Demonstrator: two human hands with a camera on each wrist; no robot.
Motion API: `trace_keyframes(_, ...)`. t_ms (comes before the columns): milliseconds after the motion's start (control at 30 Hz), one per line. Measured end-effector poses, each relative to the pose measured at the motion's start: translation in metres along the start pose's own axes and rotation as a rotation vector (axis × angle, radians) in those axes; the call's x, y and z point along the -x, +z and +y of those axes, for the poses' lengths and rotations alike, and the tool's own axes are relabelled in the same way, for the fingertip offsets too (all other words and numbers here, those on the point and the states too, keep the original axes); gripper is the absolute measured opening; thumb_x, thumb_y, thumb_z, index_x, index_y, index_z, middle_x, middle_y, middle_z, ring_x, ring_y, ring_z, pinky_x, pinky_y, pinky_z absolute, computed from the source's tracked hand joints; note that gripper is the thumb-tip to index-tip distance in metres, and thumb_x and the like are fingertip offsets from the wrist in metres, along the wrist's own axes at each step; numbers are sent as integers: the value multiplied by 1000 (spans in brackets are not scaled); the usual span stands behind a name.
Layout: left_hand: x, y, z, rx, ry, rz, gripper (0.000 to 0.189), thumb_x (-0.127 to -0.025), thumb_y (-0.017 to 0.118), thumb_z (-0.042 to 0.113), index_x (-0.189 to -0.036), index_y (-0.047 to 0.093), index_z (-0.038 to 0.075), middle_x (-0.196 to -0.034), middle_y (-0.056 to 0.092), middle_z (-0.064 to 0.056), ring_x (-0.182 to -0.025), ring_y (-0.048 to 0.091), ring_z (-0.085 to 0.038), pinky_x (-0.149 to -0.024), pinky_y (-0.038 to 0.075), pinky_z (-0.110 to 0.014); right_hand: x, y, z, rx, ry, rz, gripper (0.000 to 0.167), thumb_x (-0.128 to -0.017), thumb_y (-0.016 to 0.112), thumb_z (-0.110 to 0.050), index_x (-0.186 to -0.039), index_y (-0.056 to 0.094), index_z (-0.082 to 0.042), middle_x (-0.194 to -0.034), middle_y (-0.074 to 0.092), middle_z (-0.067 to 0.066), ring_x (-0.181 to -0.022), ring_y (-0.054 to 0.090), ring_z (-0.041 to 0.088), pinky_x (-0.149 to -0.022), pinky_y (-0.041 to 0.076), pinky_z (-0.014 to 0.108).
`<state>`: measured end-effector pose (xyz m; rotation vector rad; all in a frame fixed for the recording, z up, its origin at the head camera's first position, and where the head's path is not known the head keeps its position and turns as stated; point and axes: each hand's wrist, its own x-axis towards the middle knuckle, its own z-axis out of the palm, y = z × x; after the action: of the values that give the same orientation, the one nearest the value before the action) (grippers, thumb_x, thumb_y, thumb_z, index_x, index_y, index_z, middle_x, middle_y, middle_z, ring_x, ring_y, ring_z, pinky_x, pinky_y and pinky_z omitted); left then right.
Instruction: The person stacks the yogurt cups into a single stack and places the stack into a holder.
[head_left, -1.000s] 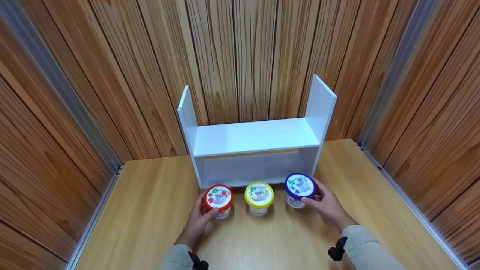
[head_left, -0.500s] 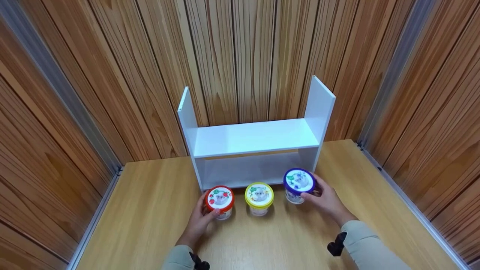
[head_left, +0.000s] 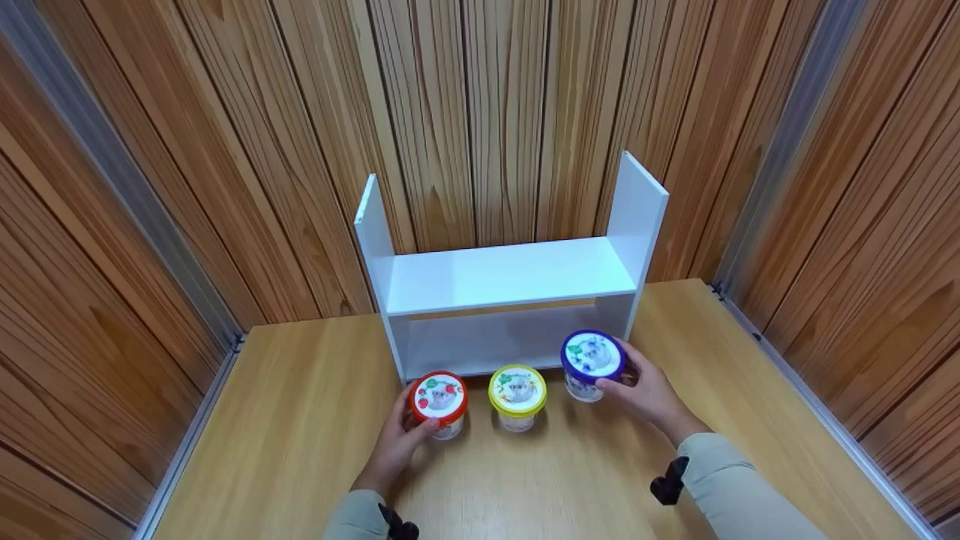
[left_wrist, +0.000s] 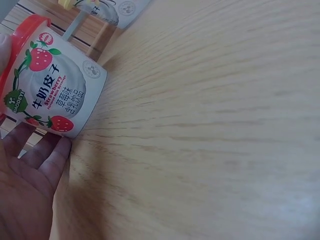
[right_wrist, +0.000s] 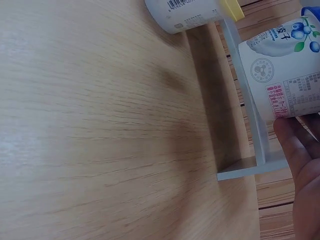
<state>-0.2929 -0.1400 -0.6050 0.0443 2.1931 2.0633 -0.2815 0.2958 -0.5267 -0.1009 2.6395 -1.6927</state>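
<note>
My left hand (head_left: 397, 436) grips a strawberry milk drink cup (left_wrist: 55, 80) with a red lid, its fingers and thumb around the side. The cup stands upright just in front of the shelf's left end. With my right hand (head_left: 654, 394) I hold a blueberry cup (right_wrist: 285, 65) with a blue lid, raised off the table before the shelf's right end. Between the two stands a cup with a yellow lid (head_left: 517, 390), touched by neither hand. In the right wrist view, a gap shows between the blueberry cup's base and the tabletop.
A white two-tier shelf (head_left: 510, 276) with tall side panels stands behind the cups. It rests on a wooden table (head_left: 300, 420). Wood-plank walls (head_left: 510, 112) close in the back and both sides, with metal strips in the corners.
The right hand has lifted the blueberry cup and carried it slightly left and towards the shelf. The left hand and the strawberry cup have barely shifted. The yellow-lidded cup stays put.
</note>
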Motion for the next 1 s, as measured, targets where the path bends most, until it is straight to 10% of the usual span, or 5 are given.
trace_keyframes(1000,-1,2,2,5,-28,15,98,-84,83,36,-161,24,26,-161,31,-13,-144,33,-39,-111,42,-53,-14,9,-25,11,-46,8,102,-82,80,-51,-161,26,-16,-158,36,19,-142,39,44,-108,44,51)
